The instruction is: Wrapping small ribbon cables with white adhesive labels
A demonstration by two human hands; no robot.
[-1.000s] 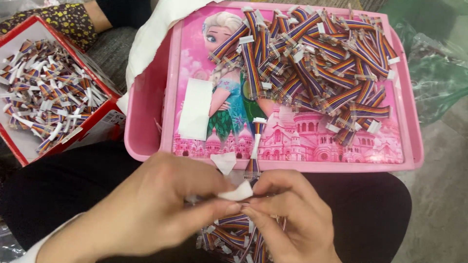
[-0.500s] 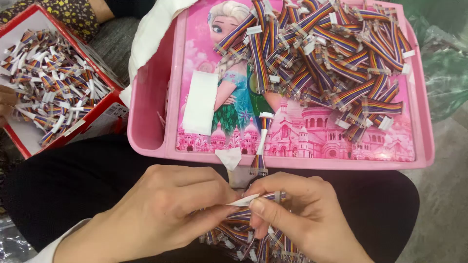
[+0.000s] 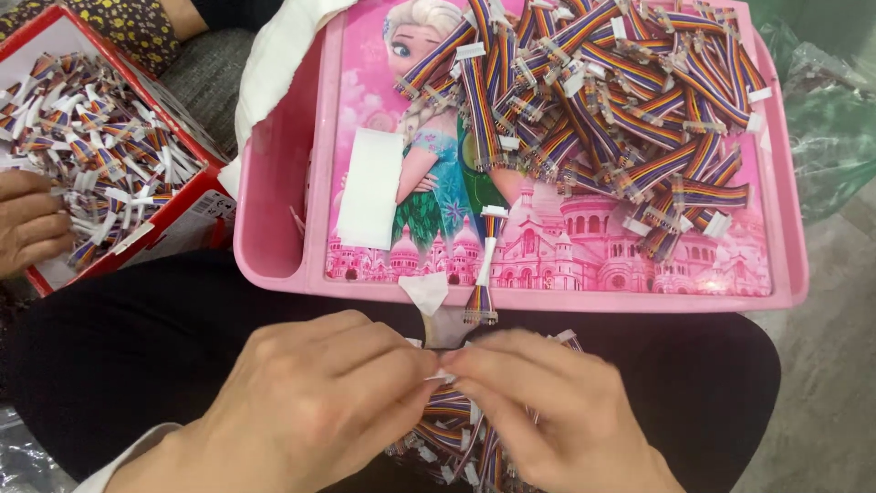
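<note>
Pink tray [image 3: 785, 292] beyond my pinch holds many untaped cables [image 3: 620, 119]; left hand [image 3: 310, 411] and right hand [image 3: 557, 411] pinch white tape [image 3: 444, 375] together, wrap unfinished.

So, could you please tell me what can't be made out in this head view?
- The small white piece pinched between left hand and right hand: fingertips cover it and motion blurs it.
- The ribbon cables on the lap: mostly hidden beneath both hands.
- The red box: cut off by the left edge.
- Another person's hand: only partly in view.
</note>
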